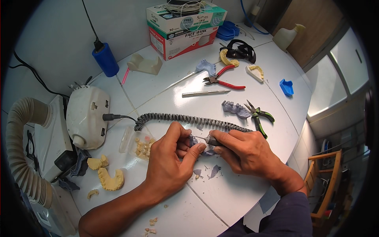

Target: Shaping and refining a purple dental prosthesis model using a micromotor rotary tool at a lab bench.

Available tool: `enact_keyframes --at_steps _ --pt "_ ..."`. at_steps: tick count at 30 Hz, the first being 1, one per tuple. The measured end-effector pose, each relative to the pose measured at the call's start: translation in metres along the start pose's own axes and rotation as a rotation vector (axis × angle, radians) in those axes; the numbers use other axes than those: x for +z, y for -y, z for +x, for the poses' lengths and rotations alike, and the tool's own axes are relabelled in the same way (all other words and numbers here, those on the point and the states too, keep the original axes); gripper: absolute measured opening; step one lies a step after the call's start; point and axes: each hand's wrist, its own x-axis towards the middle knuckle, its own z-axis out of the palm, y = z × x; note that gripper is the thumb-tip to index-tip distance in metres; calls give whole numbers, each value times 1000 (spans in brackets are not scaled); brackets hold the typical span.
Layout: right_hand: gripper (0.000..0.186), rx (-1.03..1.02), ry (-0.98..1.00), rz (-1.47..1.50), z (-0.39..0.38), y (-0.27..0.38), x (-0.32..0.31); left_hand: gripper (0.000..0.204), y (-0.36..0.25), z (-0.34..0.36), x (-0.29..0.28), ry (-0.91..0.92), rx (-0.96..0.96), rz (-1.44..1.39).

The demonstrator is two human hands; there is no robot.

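Near the middle of the table, my left hand (169,158) pinches a small grey-purple piece of moulded material (193,140) between thumb and fingers. My right hand (246,152) is closed around a rotary handpiece (213,140), its thin bit pointing left at that piece. Whether the bit touches it is too small to tell. A coiled black cord (181,117) runs behind both hands toward the white control box (87,116). Below the fingers lie grey-purple scraps (214,171) and crumbs. Beside my left wrist is a clear box of small yellowish tooth-shaped pieces (143,149).
Yellow dental casts (111,179) and a ribbed suction hose (19,146) are at left. Beyond my hands lie a craft knife (205,93), red-handled cutters (227,82), green-black pliers (258,116) and a grey-purple mould (235,109). Mask boxes (183,39) stand at the back.
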Motion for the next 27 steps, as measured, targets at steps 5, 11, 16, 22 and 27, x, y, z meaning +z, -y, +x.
enact_keyframes --at_steps 5,11,16,22,27 --pt "39 -7 9 -1 0 0 -1 31 1 0 0 2 -7 -4" --pt "39 0 -4 7 0 -1 1 32 2 0 1 -10 19 3" --pt "38 -11 -3 12 -1 -2 0 32 0 0 1 -13 19 8" --pt "37 3 2 16 0 -1 0 30 -1 0 0 -3 -1 2" --pt "37 2 -4 4 0 0 0 30 0 0 0 -8 11 3"
